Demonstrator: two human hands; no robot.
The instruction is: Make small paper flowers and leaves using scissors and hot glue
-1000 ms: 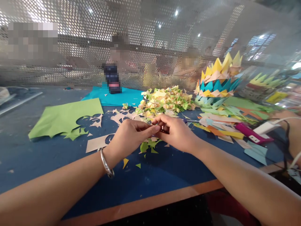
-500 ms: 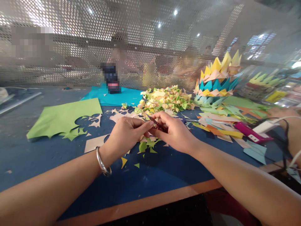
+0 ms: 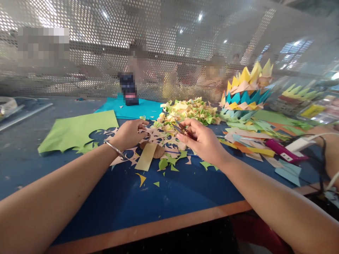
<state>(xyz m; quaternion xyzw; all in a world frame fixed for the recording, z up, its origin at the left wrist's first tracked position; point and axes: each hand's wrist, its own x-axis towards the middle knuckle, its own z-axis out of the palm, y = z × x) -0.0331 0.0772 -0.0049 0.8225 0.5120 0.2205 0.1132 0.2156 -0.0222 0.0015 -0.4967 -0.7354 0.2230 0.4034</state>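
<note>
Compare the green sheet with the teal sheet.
The green sheet lies nearer the person, left of the left hand; the teal sheet lies farther back by the mesh screen. The green sheet's near edge is cut into jagged holes; the teal sheet's visible edges look straight. Both lie flat on the blue table.

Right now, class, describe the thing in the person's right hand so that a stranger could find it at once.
Start at the blue table and find the heap of small folded paper pieces at its far middle. Just in front of it, the right hand pinches small scissors. They are the only dark, thin metal thing among the coloured paper.
</note>
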